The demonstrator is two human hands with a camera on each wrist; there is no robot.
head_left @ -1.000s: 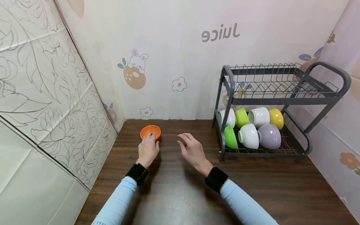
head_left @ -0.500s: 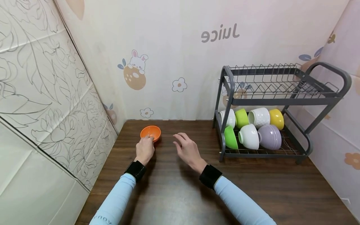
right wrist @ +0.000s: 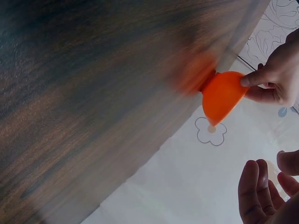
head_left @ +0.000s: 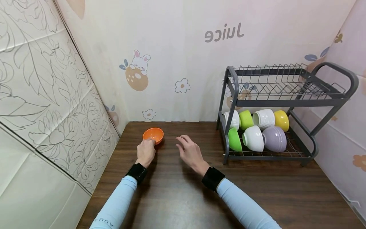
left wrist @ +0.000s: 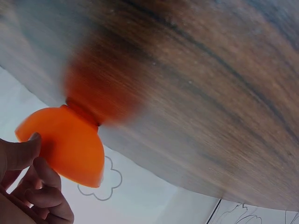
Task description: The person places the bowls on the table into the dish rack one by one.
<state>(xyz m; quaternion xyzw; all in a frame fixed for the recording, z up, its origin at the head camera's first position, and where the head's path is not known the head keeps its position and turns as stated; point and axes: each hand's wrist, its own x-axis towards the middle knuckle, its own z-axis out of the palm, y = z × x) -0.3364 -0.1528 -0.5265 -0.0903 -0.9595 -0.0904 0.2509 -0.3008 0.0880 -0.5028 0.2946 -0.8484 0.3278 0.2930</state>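
Note:
An orange bowl (head_left: 153,135) stands upright on the wooden table near the back wall. My left hand (head_left: 146,153) pinches its near rim; the thumb lies on the outer side of the bowl (left wrist: 70,144) in the left wrist view, and the other fingers are bent at the rim. To the right of the bowl, my right hand (head_left: 192,154) hovers apart from it with relaxed, slightly bent fingers and nothing in them. From the right wrist camera, the right hand's fingers (right wrist: 250,191) show at the lower right corner, away from the bowl.
At the right stands a grey two-tier dish rack (head_left: 286,103). Its lower shelf holds several cups and bowls on their sides, among them a purple bowl (head_left: 274,139), a white bowl (head_left: 254,139) and a green bowl (head_left: 234,140). Patterned walls border the table (head_left: 183,200).
My left hand has drawn slightly back and left at the bowl's near rim. The right hand has moved a little left. The bowl stays about where it was.

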